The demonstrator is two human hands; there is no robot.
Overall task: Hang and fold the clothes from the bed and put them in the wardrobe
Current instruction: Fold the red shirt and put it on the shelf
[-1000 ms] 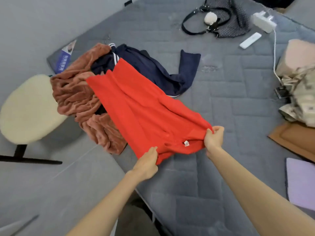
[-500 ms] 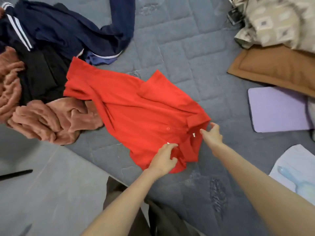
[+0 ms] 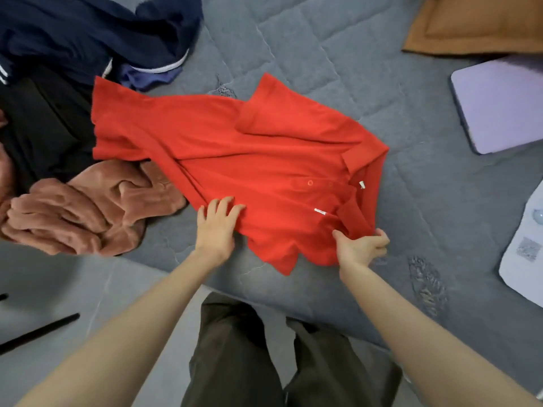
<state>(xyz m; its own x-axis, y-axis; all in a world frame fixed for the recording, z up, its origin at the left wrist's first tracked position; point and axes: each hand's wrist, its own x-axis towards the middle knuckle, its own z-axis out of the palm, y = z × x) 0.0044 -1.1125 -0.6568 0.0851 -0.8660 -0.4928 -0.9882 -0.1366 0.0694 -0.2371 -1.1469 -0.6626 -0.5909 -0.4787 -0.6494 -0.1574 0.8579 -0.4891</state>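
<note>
Red shirt (image 3: 249, 148): one, centre, on the bed (image 3: 323, 54).
My left hand (image 3: 216, 227): flat, pressing it.
My right hand (image 3: 362, 248): pinching its edge.

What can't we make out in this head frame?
All head view.
- Black garment: mostly under navy garment and red shirt, left edge cuts it; type unclear.
- Shirt's white label: too small to read.
- Lilac pad: cut by right edge.
- Right hand: grip point hidden by its curled fingers.
- Wardrobe: out of frame.

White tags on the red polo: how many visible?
2. One tag sits inside the red polo shirt's neck opening; the other lies below-left of it on the chest. Folds may hide more.
</note>
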